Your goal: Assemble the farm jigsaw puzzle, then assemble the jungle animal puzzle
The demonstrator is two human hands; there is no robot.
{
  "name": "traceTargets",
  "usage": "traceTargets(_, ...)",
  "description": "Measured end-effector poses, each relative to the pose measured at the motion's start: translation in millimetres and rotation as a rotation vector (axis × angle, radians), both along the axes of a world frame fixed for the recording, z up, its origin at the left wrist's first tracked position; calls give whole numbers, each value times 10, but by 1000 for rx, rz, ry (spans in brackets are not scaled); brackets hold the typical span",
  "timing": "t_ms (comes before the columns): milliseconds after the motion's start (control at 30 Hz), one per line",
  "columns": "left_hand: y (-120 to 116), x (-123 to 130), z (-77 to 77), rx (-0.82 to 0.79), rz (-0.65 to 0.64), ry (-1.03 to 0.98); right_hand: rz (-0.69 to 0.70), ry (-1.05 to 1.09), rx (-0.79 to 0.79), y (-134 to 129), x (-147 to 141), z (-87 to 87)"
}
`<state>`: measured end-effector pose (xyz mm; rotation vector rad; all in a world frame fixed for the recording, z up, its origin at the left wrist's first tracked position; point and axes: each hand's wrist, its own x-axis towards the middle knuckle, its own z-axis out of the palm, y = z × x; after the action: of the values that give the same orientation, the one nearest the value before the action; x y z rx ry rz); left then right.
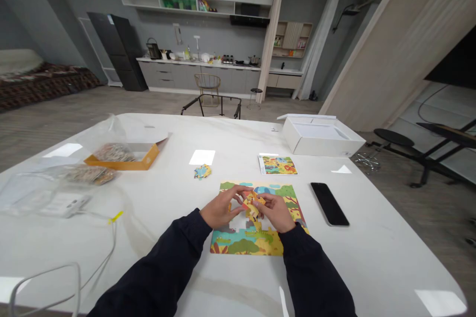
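A colourful animal jigsaw puzzle lies flat on the white table, with a bare white gap left of its middle. Above it, both hands meet over a few yellow and orange jigsaw pieces. My left hand pinches them from the left between thumb and fingers. From the other side, my right hand grips them with its fingers closed. The hands hide part of the puzzle's centre. A small cluster of blue and yellow pieces rests beyond the puzzle. Behind it lies a printed picture card.
A black phone lies to the right, and an open white box stands at the back right. On the left are an orange box holding bagged pieces, plastic bags, a power strip and a loose cable.
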<state>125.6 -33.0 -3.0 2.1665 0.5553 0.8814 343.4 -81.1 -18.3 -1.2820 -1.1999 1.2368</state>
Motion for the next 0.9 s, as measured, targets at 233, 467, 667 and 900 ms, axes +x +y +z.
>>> traceTargets(233,-133,143,-32,154,218,-42,-33,203,-98,-12,18,17)
traceTargets(467,-141,189,-37,200,250,-50,44,268,-159,-20,-31,51)
traceTargets(667,-174,194,-52,210,323,-4,-16,213,-46,10,17,-64)
traceTargets(900,-144,157,-7,230,348,41,-6,304,-93,6,-4,-63)
